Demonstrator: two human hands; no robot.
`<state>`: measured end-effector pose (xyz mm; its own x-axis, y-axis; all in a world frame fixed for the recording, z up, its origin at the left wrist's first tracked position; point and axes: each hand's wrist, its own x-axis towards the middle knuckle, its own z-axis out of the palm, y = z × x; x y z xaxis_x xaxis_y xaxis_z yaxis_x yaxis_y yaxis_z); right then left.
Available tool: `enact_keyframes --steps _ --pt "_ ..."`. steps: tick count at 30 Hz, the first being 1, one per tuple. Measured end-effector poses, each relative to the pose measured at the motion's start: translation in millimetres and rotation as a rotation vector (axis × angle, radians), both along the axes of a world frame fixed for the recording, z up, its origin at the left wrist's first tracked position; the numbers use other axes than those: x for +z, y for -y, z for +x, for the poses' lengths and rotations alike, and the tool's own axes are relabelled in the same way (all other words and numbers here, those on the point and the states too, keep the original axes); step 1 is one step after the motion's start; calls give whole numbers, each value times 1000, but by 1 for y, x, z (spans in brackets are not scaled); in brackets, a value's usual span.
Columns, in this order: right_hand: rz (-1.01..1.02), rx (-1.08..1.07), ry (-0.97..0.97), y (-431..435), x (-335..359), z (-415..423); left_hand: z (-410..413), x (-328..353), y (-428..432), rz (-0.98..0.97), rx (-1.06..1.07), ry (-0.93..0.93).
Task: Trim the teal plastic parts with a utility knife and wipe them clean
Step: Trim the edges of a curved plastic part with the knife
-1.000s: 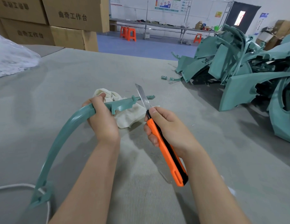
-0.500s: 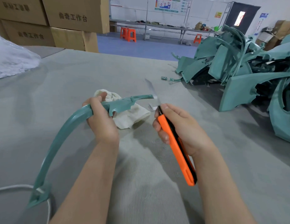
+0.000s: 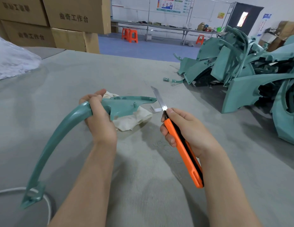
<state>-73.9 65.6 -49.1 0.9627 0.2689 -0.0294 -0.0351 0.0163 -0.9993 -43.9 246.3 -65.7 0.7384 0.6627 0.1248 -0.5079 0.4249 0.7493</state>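
Head view: the left hand [image 3: 100, 122] curls around a curved teal part [image 3: 123, 105] held above the grey desk [image 3: 143, 185]. At its 3 o'clock the right hand [image 3: 187, 131] grips an orange utility knife [image 3: 181, 149], its extended blade just beside the part's tip. A cloth [image 3: 134, 118] lies beneath, and more teal parts [image 3: 241, 69] are piled at 2 o'clock.

Up on your left, stacked cardboard boxes [image 3: 74, 17] with printed characters stand at the far side of the grey carpeted surface [image 3: 143, 185]. A crinkled white heap [image 3: 13, 63] lies below them at the left edge, and a white cord [image 3: 6, 190] loops in at your lower left. Beyond the surface you've got blue floor [image 3: 143, 48], two orange stools [image 3: 132, 36] close together, another orange stool [image 3: 200, 39] further right, a long cluttered workbench [image 3: 167, 27], wall charts [image 3: 169, 4] and a dark door [image 3: 246, 15].
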Motion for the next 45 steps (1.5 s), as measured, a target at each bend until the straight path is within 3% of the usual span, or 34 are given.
enact_keyframes --steps 9,21,30,35,45 --pt "-77 39 -50 2 -3 0 -4 3 1 169 -2 93" --pt "-131 170 -4 -8 -5 -3 -2 0 2 229 30 81" --pt "44 196 21 -6 -1 -4 -3 2 3 144 20 61" --pt "-69 79 19 -5 -6 1 -3 4 1 108 12 66" --pt "-135 101 53 -13 -9 0 -4 5 -1 69 41 40"
